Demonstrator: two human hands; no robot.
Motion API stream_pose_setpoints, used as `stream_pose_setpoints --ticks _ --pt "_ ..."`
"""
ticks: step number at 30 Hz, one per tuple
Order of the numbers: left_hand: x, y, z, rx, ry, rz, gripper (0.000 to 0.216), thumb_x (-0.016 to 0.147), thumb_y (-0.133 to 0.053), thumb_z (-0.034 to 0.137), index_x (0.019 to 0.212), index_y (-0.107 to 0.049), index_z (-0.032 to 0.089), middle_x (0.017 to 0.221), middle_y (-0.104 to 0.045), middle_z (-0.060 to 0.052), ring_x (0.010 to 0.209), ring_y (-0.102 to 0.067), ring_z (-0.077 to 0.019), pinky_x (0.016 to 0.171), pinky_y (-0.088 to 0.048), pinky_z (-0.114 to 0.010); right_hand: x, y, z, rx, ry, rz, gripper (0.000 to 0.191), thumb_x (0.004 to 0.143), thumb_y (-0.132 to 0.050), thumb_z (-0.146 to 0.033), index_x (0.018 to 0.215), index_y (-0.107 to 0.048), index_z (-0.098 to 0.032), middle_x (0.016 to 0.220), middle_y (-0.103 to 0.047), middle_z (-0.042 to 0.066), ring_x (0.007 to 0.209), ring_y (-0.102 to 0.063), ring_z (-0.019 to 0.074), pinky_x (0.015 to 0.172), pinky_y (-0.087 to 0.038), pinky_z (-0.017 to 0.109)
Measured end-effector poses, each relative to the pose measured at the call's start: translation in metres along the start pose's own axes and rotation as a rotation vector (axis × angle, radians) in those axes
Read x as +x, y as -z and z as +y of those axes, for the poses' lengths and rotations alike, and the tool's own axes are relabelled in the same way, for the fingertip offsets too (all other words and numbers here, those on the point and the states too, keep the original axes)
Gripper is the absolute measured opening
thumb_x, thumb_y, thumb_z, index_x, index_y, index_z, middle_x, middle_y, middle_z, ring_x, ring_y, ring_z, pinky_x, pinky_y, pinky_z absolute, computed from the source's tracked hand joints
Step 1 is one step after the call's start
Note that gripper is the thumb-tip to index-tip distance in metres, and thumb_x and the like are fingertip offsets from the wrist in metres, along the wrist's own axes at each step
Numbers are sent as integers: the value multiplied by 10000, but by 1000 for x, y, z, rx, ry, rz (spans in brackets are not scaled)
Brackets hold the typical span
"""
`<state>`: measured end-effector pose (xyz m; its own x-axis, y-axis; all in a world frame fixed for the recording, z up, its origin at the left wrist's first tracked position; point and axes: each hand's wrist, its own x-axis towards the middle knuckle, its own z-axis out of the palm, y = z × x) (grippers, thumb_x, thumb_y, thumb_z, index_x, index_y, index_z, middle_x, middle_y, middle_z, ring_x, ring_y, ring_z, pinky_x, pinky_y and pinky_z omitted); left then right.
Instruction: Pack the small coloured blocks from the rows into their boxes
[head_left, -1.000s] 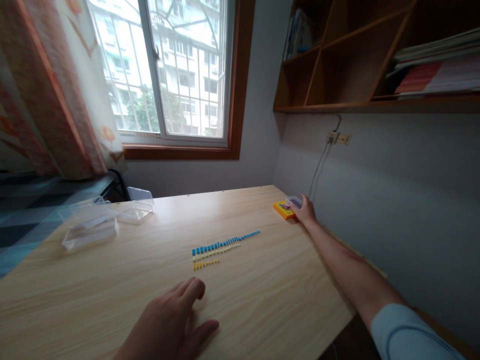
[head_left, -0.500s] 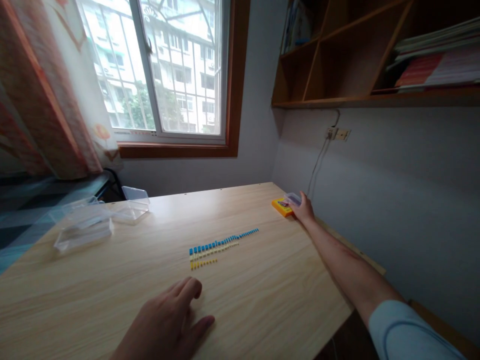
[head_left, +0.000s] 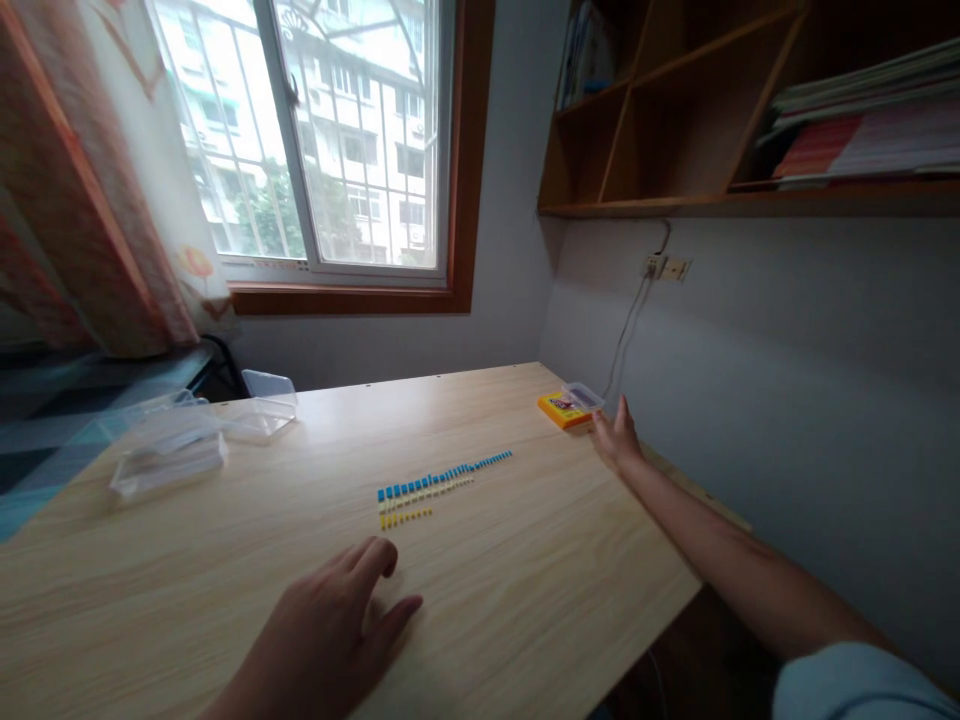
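Note:
My right hand (head_left: 618,432) is at the far right of the table, fingers spread and holding nothing. Just left of it lies a yellow box (head_left: 564,411) with a small clear plastic container (head_left: 583,396) resting on its back part. My left hand (head_left: 341,610) hovers over or rests on the near table, thumb and fingers apart, with nothing in it. Beyond its fingers run rows of small pieces: a blue row (head_left: 427,481), a pale cream row (head_left: 424,493) and a shorter yellow row (head_left: 403,518).
On the left of the wooden table (head_left: 487,620) stand clear plastic boxes (head_left: 169,462), one with a raised lid (head_left: 270,388). A wall shelf (head_left: 675,205) overhangs the right side. A cable (head_left: 626,325) hangs from the wall socket behind the yellow box.
My right hand has let go of the small clear container and drawn off to the right, leaving it on the yellow box. My left hand has barely moved.

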<state>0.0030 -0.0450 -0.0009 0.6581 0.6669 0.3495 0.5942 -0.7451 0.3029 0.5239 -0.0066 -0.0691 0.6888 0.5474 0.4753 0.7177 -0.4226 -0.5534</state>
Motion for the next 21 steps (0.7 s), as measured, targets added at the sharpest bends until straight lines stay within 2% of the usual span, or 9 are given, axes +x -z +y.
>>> stream_pose_setpoints --ticks 4,6,10,16,21 --pt "4 1 -5 44 -15 96 235 959 -497 446 851 -514 237 805 -669 -28 687 -653 -218 617 -458 -319 -34 19 3 -71 79 -142 785 993 -469 -444 1630 -139 -125 1593 -356 227 1448 -398 330 1146 -376 491" --pt "6 2 -10 71 -24 147 266 968 -486 464 837 -515 234 805 -656 -28 701 -643 -220 638 -461 -328 -52 28 -1 -113 142 -218 862 953 -480 -433 1632 -86 -76 1590 -362 241 1461 -385 322 1147 -375 458" --pt "14 8 -24 174 14 240 327 970 -447 508 809 -518 231 790 -635 -39 727 -623 -233 641 -446 -333 -86 40 -17 -205 260 -353 845 927 -502 -423 1631 -152 -114 1634 -307 201 1503 -302 342 1193 -288 508" --pt "23 22 -56 405 125 357 305 953 -434 483 807 -504 225 807 -629 -72 832 -603 -268 735 -445 -359 -117 50 -40 -305 376 -487 736 993 -406 -435 1641 -167 -179 1681 -203 167 1551 -173 339 1225 -169 556" --pt "24 20 -79 444 350 331 304 929 -425 473 756 -477 228 788 -626 -83 818 -591 -272 740 -428 -362 -126 58 -50 -343 447 -561 693 1020 -359 -448 1642 -184 -199 1682 -207 162 1554 -182 327 1235 -160 531"
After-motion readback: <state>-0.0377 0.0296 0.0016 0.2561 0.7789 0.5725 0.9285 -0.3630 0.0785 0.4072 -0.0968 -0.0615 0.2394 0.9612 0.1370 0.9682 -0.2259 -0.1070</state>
